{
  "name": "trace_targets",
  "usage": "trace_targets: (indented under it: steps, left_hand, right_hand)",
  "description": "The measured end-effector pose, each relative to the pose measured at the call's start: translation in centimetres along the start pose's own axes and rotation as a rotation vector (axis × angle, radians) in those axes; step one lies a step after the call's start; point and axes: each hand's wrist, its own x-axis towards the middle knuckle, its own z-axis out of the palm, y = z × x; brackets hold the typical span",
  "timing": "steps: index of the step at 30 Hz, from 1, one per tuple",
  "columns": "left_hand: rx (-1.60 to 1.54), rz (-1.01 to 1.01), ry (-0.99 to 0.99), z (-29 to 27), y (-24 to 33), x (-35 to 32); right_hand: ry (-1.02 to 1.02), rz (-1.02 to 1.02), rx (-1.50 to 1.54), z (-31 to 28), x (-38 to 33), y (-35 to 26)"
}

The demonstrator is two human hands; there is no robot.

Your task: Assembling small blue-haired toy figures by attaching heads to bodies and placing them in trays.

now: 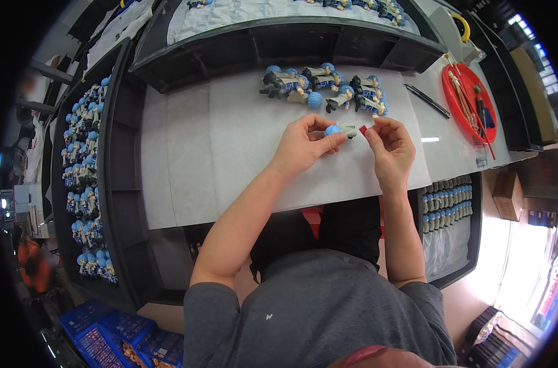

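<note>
Between the thumb and fingers of my left hand point(303, 144) is a small figurine point(347, 129) with a round blue head and a pale grey-green body, lying sideways. My right hand point(392, 147), just to its right, pinches a small red piece point(363, 130) whose kind I cannot make out. The red piece is close to the figurine's lower end; whether they touch is hard to tell. Beyond my hands, a loose group of blue-headed figurines point(325, 76) with dark legs lies on the white sheet point(242, 141) covering the table.
Dark trays of figurines stand at the left point(122, 184) and far side point(291, 46); another point(475, 245) sits low at the right. A red oval dish point(449, 83) holds brushes and tools, with black pens point(427, 101) beside it. Blue crates point(110, 334) are at lower left.
</note>
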Motion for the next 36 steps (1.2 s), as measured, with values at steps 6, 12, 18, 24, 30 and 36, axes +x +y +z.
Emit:
trace_targets:
  steps: [6, 12, 18, 24, 30, 36]
  left_hand:
    - [-0.002, 0.039, 0.072, 0.8, -0.1, -0.2]
    - [0.060, -0.038, 0.000, 0.6, 0.0, -0.1]
    - [0.049, -0.032, 0.017, 0.8, 0.1, -0.5]
    - [0.075, -0.025, 0.015, 0.8, 0.1, -0.3]
    - [0.072, -0.011, 0.006, 0.8, -0.2, -0.6]
    - [0.127, 0.001, 0.010, 0.8, -0.2, -0.5]
  right_hand:
    - [-0.035, -0.086, -0.161, 1.9, -0.2, 0.7]
    - [0.043, -0.154, -0.273, 1.4, 0.7, 0.8]
    - [0.003, -0.177, -0.329, 1.8, 0.3, 0.6]
    - [0.004, -0.161, -0.307, 2.0, 0.2, 1.0]
    - [-0.010, -0.203, -0.314, 2.5, 0.1, 0.9]
    - [0.039, -0.199, -0.302, 2.2, 0.5, 0.9]
